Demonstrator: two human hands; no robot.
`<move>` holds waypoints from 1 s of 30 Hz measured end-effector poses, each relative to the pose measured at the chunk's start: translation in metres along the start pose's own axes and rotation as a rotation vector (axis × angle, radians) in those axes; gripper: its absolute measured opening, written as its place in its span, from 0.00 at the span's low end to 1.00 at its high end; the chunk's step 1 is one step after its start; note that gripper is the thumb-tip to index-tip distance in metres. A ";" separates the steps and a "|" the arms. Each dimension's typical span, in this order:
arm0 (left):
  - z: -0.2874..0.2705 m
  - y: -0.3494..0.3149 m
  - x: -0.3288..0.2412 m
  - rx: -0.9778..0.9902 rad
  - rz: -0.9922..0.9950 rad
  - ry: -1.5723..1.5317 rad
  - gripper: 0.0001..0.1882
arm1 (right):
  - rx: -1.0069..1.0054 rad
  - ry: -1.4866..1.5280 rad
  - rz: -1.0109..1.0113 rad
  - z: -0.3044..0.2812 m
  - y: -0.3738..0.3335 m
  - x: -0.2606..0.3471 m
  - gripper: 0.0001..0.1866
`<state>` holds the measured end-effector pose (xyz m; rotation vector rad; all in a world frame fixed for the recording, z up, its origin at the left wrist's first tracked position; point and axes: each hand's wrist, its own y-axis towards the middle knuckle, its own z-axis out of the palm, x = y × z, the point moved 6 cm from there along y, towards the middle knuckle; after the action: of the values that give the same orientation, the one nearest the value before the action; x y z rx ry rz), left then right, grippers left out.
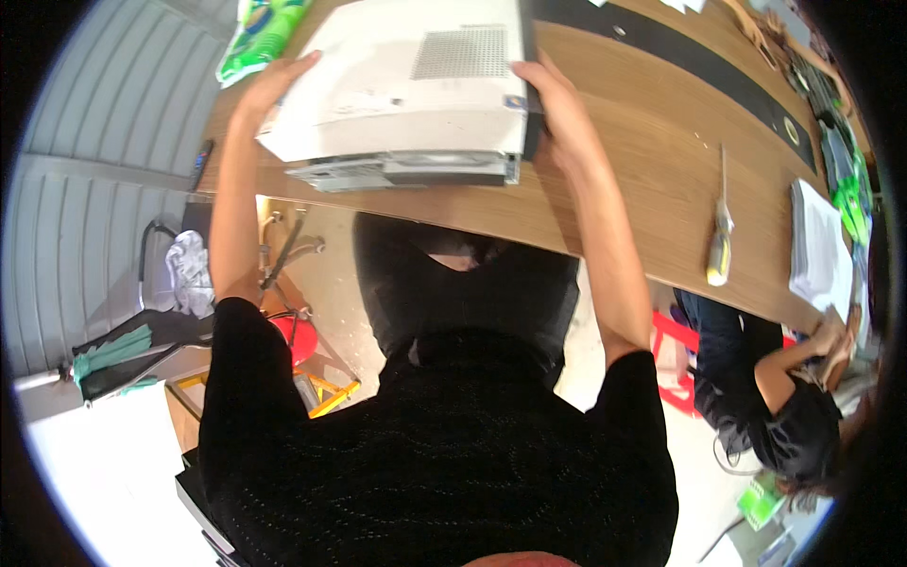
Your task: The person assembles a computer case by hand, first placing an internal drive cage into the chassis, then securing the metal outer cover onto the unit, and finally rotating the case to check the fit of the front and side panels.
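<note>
A light-coloured computer case [378, 118] lies on its side at the near edge of the wooden table [652, 203]. Its upper panel has a square patch of vent holes, and a grey slotted face points toward me. My left hand [271, 87] grips the case's left side, with the thumb on the top panel. On the opposite side my right hand [562, 109] clasps the dark edge, its thumb also on top; the other fingers are mostly hidden. Whether the case rests fully on the table or is slightly raised, I cannot tell.
A screwdriver [721, 231] with a yellowish handle lies to the right, and a stack of white paper [817, 246] beyond it. A green-and-white package [265, 38] is at the far left. Another person [794, 416] sits at the right, near a red stool [675, 364].
</note>
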<state>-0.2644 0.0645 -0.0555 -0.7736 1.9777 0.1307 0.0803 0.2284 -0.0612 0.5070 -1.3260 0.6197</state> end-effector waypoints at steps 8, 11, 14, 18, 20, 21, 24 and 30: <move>-0.016 0.000 -0.052 -0.363 0.321 0.179 0.34 | -0.174 -0.044 -0.307 -0.005 -0.043 0.040 0.38; -0.051 0.021 -0.042 -0.225 0.279 0.235 0.30 | -0.133 -0.299 -0.539 0.040 -0.093 0.057 0.47; -0.056 0.051 -0.041 -0.208 -0.054 -0.168 0.27 | -0.016 -0.324 -0.558 0.088 -0.132 0.042 0.53; -0.074 0.050 -0.070 -0.282 0.003 -0.036 0.30 | 0.101 -0.005 -0.516 0.129 -0.153 -0.007 0.51; -0.083 0.063 -0.074 -0.341 -0.016 0.095 0.32 | 0.111 0.065 -0.504 0.142 -0.151 -0.020 0.50; -0.085 0.068 -0.074 -0.388 -0.022 0.216 0.34 | 0.112 0.119 -0.499 0.147 -0.153 -0.023 0.50; -0.064 0.081 -0.094 -0.378 0.044 0.327 0.37 | 0.120 0.069 -0.528 0.158 -0.153 -0.023 0.49; -0.047 0.102 -0.095 -0.330 0.161 0.531 0.35 | 0.158 0.198 -0.575 0.181 -0.165 -0.044 0.47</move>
<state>-0.3270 0.1702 0.0249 -0.9255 2.5641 0.3880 0.0544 -0.0185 -0.0706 0.8910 -0.8872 0.2847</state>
